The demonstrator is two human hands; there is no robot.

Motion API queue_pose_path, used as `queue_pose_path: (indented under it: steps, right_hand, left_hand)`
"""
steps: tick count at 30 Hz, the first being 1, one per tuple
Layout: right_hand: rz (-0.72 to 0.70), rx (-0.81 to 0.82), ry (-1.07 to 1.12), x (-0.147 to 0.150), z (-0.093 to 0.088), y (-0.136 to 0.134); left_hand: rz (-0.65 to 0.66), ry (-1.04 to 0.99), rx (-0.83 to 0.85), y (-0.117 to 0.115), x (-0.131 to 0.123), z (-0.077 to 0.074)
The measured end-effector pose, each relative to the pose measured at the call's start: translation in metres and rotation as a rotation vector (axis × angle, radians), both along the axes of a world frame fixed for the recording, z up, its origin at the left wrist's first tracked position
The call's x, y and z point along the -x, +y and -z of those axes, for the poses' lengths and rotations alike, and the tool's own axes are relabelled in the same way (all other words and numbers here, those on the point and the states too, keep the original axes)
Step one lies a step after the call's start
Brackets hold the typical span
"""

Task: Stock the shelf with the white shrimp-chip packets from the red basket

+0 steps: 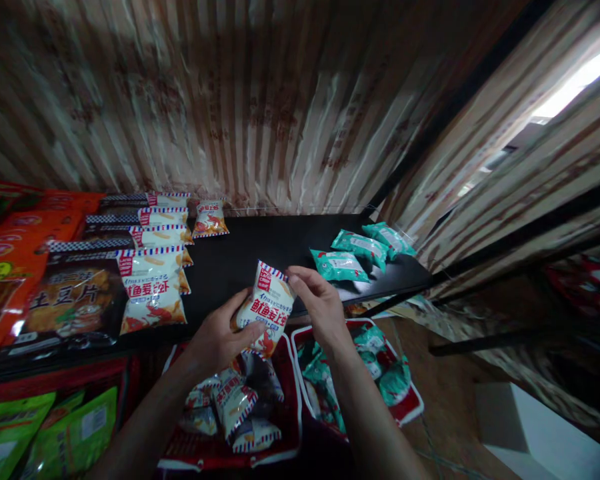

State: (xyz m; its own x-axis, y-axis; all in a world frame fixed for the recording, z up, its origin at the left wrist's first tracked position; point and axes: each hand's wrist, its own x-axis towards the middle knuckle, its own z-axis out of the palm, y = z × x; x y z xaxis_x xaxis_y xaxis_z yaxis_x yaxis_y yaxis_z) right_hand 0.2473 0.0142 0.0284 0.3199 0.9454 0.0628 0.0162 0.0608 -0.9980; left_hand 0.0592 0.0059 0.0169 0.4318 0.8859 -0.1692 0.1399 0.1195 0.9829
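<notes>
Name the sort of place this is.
Probably a shop's snack aisle: a black shelf lined with rows of snack packets, teal packets grouped beside them, and red baskets of matching packets below.

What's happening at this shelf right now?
A person holds a white snack packet in both hands, left hand at its lower edge, right hand pinching the top, just in front of the black shelf. Rows of matching packets lie on the shelf's left, teal packets on its right. Below, one red basket holds white packets, a second basket teal ones.
</notes>
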Motion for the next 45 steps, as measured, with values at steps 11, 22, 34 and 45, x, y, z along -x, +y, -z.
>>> queue_pose_path:
  steps: [11,22,34,45]
  right_hand:
    - [-0.24,0.09,0.026,-0.001,-0.004,-0.006]
    - [-0.065,0.045,0.04,0.0,0.005,-0.001]
    - [0.075,0.021,0.021,-0.006,0.0,0.001]
    - [0.124,0.014,0.044,-0.015,0.0,0.001]
  left_hand:
    - [0.112,0.15,-0.115,-0.008,-0.005,0.003]
    - [0.167,0.117,-0.061,-0.008,-0.006,0.002]
    - [0.157,0.059,0.018,-0.007,-0.005,-0.005]
    - [0.19,0.109,0.045,-0.003,0.004,-0.009]
